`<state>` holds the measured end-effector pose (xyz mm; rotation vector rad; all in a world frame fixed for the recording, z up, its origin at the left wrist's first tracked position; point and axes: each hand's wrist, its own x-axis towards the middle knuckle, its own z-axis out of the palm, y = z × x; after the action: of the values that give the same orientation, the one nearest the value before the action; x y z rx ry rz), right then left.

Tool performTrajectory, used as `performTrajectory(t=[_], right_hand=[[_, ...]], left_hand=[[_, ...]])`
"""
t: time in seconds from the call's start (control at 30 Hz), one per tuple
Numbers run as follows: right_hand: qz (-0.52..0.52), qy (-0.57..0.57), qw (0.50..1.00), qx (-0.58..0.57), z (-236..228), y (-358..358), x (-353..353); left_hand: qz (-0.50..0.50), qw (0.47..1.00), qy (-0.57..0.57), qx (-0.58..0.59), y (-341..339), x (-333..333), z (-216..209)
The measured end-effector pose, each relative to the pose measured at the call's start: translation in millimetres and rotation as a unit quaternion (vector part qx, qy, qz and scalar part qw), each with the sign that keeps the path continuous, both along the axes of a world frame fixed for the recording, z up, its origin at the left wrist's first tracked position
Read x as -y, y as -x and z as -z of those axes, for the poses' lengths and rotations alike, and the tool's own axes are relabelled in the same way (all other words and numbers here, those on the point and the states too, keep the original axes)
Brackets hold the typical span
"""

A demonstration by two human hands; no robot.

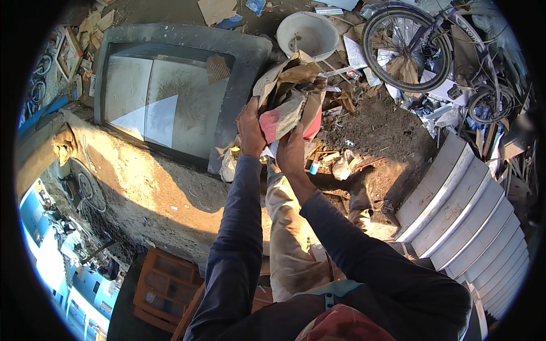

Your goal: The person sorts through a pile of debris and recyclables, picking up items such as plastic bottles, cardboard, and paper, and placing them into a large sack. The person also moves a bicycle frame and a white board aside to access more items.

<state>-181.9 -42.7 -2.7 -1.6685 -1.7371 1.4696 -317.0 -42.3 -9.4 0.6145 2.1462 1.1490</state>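
Note:
Both my hands are on a crumpled, torn brown paper sack (287,113) with pinkish-red patches. It is held out ahead of me over the littered ground. My left hand (251,128) grips its left edge, the fingers partly behind the paper. Lower down, my right hand (292,156) has closed on its near edge. Folds of the paper hide some of the fingertips. A large grey-framed glass panel (242,74) lies just left of the sack. Beyond the sack stands a round white basin (310,35) with some dirt inside.
A bicycle wheel (406,48) and frame lie among scrap at the far right. Stepped white slabs (460,204) rise on the right. A small blue-and-white container (314,167) and litter lie by my feet. A brown wooden frame (165,284) is at the lower left.

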Motion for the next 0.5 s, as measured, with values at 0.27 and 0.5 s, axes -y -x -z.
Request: performTrajectory(t=[0.27,0.5], right_hand=[[-0.209,-0.085,0.973,0.039,157.7,82.8,-26.9],[-0.336,0.013,0.942,0.007,193.6,101.2,-80.8]], left_hand=[[0.121,0.963,0.061,-0.233,26.5,3.2,-1.6],[0.114,0.971,0.111,-0.176,43.3,-11.0,-13.3]])
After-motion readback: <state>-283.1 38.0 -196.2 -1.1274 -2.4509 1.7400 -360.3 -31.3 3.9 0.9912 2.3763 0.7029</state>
